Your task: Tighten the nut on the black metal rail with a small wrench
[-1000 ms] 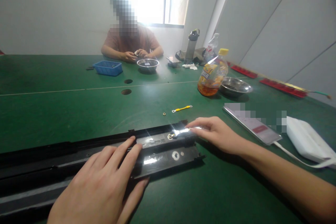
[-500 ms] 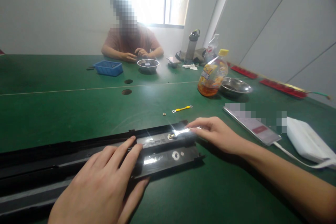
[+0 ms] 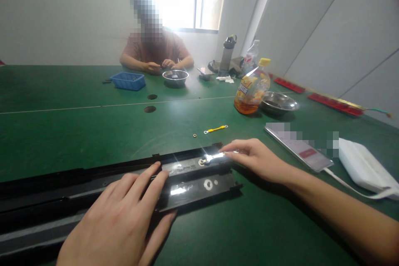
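Note:
A long black metal channel lies across the green table, running off the left side. My left hand grips it, fingers over the top and thumb along the near edge. At the channel's right end, my right hand is closed on a small shiny wrench. The wrench's head sits at a brass-coloured nut inside the far groove. In the near groove is a bare round hole. Beyond the channel lie a loose brass nut and a short yellow wire with ring terminals.
A phone on a white cable and a white block lie at the right. Farther back stand an orange drink bottle, a steel bowl, a second steel bowl and a blue basket. A person sits opposite.
My hands, the wrench and the channel look unchanged. The view has shifted very slightly, and the person opposite has moved their hands a little.

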The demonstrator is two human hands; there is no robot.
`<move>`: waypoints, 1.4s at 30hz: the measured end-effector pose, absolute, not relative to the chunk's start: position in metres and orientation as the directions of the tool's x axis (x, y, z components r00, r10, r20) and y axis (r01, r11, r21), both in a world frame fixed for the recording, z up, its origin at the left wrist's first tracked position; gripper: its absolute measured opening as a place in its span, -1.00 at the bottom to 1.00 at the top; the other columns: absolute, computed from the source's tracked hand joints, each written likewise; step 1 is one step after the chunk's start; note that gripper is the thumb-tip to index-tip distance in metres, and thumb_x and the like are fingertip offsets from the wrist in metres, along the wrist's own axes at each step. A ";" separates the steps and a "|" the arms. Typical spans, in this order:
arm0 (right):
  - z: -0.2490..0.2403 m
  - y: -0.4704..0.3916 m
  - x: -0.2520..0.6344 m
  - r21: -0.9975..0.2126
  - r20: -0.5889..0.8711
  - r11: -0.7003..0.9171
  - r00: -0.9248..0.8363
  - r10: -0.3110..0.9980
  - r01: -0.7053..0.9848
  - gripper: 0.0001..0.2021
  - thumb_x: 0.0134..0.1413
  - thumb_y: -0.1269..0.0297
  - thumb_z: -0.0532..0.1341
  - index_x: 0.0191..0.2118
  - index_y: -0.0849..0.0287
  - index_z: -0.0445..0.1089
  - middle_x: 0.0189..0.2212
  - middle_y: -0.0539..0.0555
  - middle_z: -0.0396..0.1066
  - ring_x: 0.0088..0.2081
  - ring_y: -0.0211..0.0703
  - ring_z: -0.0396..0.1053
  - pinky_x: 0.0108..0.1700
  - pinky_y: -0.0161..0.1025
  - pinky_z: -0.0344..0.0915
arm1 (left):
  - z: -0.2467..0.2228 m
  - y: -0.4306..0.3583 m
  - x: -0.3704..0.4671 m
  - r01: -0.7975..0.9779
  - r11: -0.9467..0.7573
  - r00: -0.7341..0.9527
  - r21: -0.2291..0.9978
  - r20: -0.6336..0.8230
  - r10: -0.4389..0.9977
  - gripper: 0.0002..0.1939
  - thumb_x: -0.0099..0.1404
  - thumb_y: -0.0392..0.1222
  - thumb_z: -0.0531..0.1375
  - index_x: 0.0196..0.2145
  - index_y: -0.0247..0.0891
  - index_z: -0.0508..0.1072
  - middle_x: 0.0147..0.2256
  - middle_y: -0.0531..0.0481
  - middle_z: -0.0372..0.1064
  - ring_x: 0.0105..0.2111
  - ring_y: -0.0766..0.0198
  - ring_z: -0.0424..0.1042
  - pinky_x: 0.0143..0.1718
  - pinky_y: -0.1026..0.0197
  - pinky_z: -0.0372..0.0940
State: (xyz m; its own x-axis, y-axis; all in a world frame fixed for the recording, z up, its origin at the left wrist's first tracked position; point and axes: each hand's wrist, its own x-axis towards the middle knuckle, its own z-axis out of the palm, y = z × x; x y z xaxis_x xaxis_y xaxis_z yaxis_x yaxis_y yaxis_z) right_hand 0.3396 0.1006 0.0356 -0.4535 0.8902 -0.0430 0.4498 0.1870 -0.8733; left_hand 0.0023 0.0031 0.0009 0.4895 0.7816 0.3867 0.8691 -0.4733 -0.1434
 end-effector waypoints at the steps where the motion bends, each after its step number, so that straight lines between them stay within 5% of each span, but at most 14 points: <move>1: 0.036 0.100 0.340 -0.874 -0.039 0.184 -0.442 0.896 0.450 -0.67 0.30 0.02 0.32 -0.04 0.13 0.68 -0.05 0.14 0.69 0.00 0.09 0.61 0.08 -0.05 0.48 | 0.001 0.003 0.002 0.870 -0.471 0.488 -0.144 0.383 0.785 -0.30 0.35 0.22 0.21 0.34 -0.11 0.31 0.31 -0.08 0.38 0.09 -0.05 0.46 0.08 -0.12 0.35; 42: 0.036 0.101 0.339 -0.866 -0.036 0.201 -0.458 0.888 0.457 -0.69 0.33 0.06 0.30 -0.03 0.16 0.67 -0.04 0.15 0.68 -0.01 0.07 0.60 0.05 -0.09 0.46 | -0.003 0.005 -0.001 0.858 -0.484 0.508 -0.171 0.425 0.749 -0.29 0.34 0.25 0.22 0.32 -0.11 0.34 0.29 -0.03 0.40 0.08 0.03 0.45 0.10 -0.02 0.27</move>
State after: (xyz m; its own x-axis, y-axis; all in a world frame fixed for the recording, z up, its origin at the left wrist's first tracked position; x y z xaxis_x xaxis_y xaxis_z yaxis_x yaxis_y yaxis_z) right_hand 0.3393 0.1005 0.0362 -0.4582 0.8881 -0.0360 0.4571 0.2008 -0.8664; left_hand -0.0015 0.0052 -0.0033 0.5079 0.7491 0.4253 0.8579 -0.4844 -0.1713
